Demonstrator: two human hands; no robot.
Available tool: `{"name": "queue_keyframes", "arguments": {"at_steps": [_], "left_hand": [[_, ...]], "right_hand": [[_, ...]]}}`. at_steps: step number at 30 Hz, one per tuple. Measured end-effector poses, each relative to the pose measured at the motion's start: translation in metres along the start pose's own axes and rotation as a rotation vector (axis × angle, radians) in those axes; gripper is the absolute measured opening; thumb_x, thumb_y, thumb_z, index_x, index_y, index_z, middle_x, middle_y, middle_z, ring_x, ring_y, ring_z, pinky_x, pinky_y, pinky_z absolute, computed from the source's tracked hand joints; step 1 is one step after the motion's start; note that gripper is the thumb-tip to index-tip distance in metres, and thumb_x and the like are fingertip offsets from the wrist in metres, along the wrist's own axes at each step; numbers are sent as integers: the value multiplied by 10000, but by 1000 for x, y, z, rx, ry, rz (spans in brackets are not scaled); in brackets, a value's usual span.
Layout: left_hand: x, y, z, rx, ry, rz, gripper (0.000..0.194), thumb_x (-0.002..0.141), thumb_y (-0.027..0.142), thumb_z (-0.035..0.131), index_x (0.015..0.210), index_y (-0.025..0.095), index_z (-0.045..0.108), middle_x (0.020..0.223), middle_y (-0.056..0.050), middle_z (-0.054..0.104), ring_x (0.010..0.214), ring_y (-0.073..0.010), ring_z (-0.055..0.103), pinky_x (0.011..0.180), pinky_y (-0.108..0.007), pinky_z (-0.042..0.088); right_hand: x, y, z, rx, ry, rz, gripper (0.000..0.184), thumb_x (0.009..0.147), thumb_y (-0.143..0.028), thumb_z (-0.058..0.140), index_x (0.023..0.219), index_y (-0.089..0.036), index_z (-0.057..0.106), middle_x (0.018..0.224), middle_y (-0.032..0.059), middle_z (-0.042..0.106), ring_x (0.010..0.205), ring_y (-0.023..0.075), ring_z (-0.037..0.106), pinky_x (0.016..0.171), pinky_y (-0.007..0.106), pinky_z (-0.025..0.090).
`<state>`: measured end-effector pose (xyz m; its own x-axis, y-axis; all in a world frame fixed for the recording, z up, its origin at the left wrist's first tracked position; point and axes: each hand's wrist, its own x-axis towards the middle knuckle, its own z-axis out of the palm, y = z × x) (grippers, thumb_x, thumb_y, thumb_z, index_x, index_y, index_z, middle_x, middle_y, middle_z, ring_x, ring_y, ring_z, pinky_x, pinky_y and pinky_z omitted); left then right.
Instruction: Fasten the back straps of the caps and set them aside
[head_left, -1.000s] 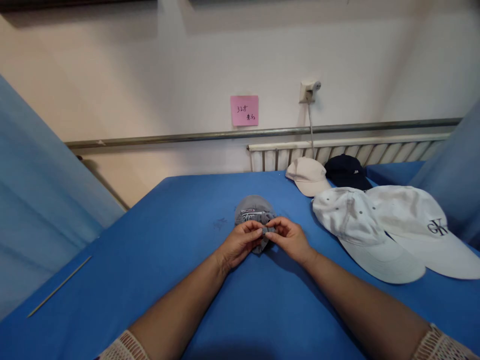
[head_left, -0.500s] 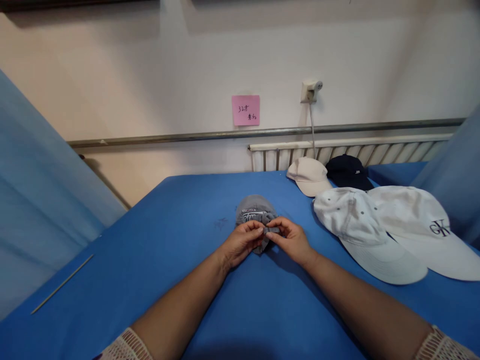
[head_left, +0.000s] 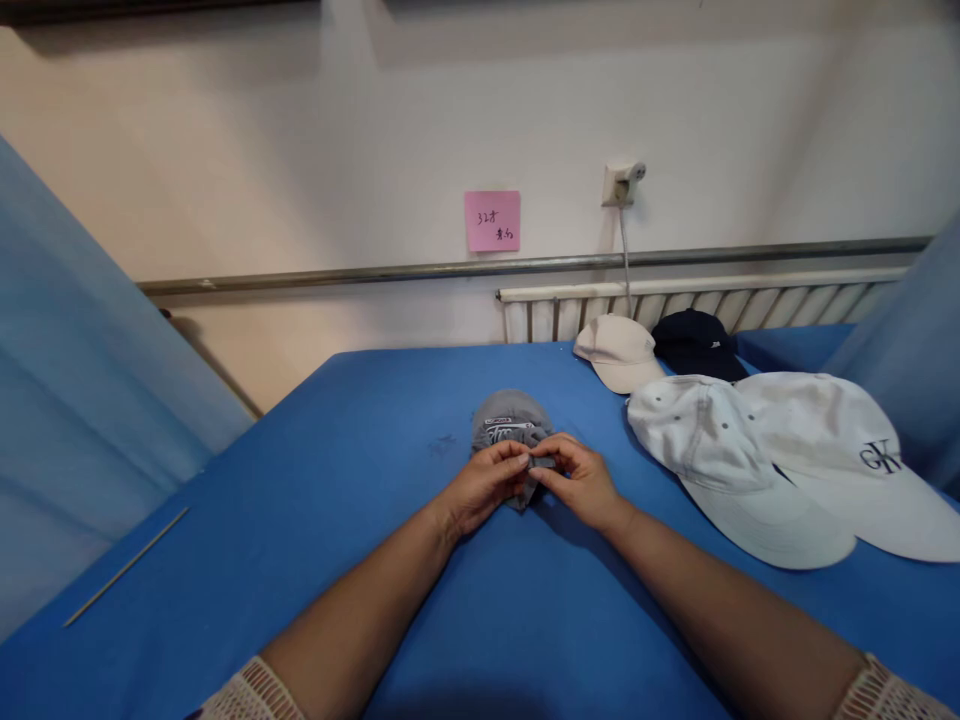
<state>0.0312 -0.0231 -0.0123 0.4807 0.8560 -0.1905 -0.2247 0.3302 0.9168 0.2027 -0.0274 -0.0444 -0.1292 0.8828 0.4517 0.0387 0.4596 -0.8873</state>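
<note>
A grey baseball cap [head_left: 511,407] with white lettering lies on the blue-covered table [head_left: 315,560], straight in front of me. My left hand [head_left: 484,485] pinches a strap at the near side of the cap between thumb and fingers. From the other side, my right hand [head_left: 581,482] grips the same grey strap [head_left: 541,462], its thumb below and its fingers above. The fingertips of both hands almost meet. The near lower part of the cap is partly hidden behind my hands.
To the right lie a pale grey cap [head_left: 697,430], a white cap [head_left: 817,420] with dark letters, a cream cap [head_left: 616,345] and a navy cap [head_left: 694,340]. A thin stick [head_left: 126,567] rests at far left. A radiator [head_left: 540,310] and metal rail [head_left: 420,272] line the wall.
My right hand has shifted very slightly to the left along the strap, closer to my left fingertips. The cap and everything else stay in place.
</note>
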Motion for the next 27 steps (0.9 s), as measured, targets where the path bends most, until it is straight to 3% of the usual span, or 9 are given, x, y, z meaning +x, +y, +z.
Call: {"name": "queue_keyframes", "arguments": {"at_steps": [4, 8, 13, 27], "left_hand": [[0, 1, -1, -7, -33, 19, 292, 736, 347, 752, 884, 144, 604, 677, -7, 586, 544, -101, 536, 505, -224, 432], [0, 0, 0, -20, -3, 30, 258, 732, 318, 758, 859, 139, 621, 670, -12, 603, 552, -102, 551, 512, -219, 429], [0, 0, 1, -12, 14, 24, 280, 724, 294, 766, 929, 140, 653, 721, -21, 627, 570, -94, 560, 528, -214, 429], [0, 1, 5, 39, 26, 27, 318, 685, 353, 786, 814, 146, 582, 680, 18, 563, 485, -67, 504, 449, -189, 400]], "right_hand": [[0, -1, 0, 51, -4, 18, 199, 735, -293, 717, 912, -216, 666, 923, 36, 598, 718, 140, 566, 622, 270, 467], [-1, -2, 1, 207, -17, 134, 206, 770, -336, 689, 924, -213, 633, 767, -4, 605, 664, 126, 555, 635, 267, 465], [1, 0, 3, 358, 14, 174, 260, 713, -361, 741, 888, -212, 618, 737, -15, 615, 674, 127, 572, 653, 271, 470], [2, -5, 3, 338, 139, 185, 203, 680, -290, 727, 835, -203, 630, 714, -11, 633, 647, 129, 571, 627, 264, 462]]}}
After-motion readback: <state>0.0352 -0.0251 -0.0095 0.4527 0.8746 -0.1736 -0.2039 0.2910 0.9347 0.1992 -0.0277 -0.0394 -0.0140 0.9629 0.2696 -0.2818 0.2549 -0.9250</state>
